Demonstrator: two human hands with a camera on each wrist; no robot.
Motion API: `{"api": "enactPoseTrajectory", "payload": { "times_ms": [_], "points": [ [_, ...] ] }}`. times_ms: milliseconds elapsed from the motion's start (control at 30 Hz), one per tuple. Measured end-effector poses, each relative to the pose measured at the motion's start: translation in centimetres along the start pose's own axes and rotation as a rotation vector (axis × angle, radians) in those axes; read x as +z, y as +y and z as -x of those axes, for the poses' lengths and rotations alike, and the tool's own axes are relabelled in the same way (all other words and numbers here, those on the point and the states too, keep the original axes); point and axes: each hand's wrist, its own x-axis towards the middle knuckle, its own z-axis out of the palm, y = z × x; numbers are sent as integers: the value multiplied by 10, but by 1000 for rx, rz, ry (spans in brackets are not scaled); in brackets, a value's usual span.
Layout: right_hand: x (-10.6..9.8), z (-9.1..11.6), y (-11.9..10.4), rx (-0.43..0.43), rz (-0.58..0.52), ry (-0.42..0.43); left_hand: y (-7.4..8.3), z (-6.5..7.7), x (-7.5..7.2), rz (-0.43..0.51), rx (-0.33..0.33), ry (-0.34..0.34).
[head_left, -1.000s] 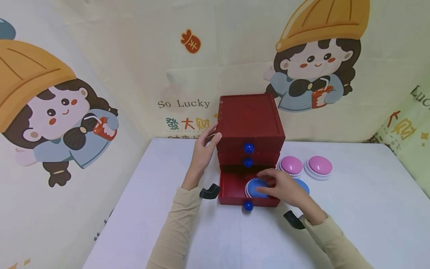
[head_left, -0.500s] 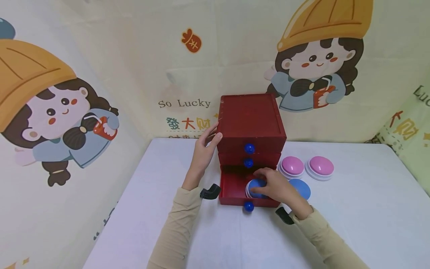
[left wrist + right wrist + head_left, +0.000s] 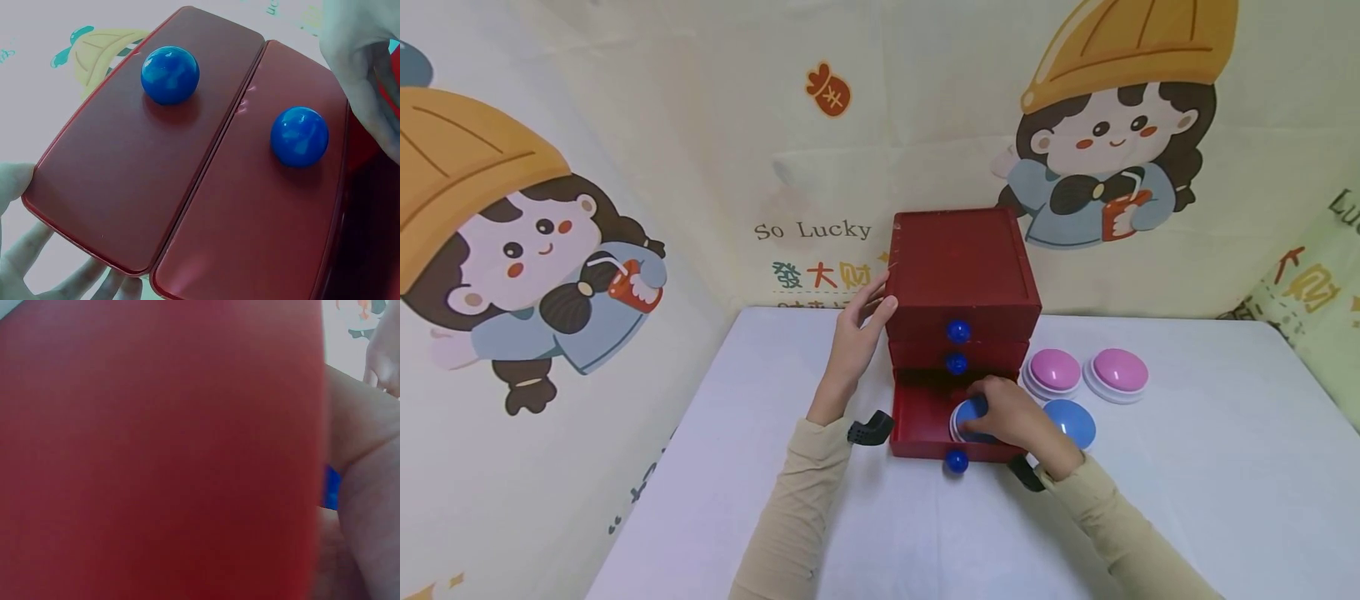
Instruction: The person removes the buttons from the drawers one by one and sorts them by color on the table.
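Observation:
A dark red three-drawer cabinet (image 3: pixel 962 258) with round blue knobs stands on the table, its bottom drawer (image 3: pixel 917 417) pulled out. Inside that drawer, toward the right, sits a round blue push button (image 3: pixel 967 410) with a white base. My right hand (image 3: pixel 1015 412) grips this button from above, fingers and thumb curled over its dome and hiding much of it. My left hand (image 3: pixel 853 333) rests against the cabinet's left side, fingers extended along it, the thumb at the front edge. In the left wrist view the upper two drawer fronts (image 3: pixel 137 169) are closed.
Right of the cabinet are two pink push buttons (image 3: pixel 1056 370) on white bases. Nearer, a second blue push button (image 3: pixel 1071 423) lies partly behind my right wrist. The drawer's red wall (image 3: pixel 156 450) fills most of the right wrist view. A printed cloth (image 3: pixel 925 125) hangs behind.
My right hand has shifted slightly left and closed its fingers around the blue button in the drawer. The left hand and the cabinet stay in place.

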Motion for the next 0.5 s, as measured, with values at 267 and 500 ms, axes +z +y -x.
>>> {"api": "enactPoseTrajectory", "payload": {
  "times_ms": [267, 500],
  "points": [
    [3, -1, -2, 9, 27, 2, 1, 1, 0, -8, -2, -1],
    [4, -2, -4, 9, 55, -8, 1, 1, 1, -10, -6, 0]
  ]
}}
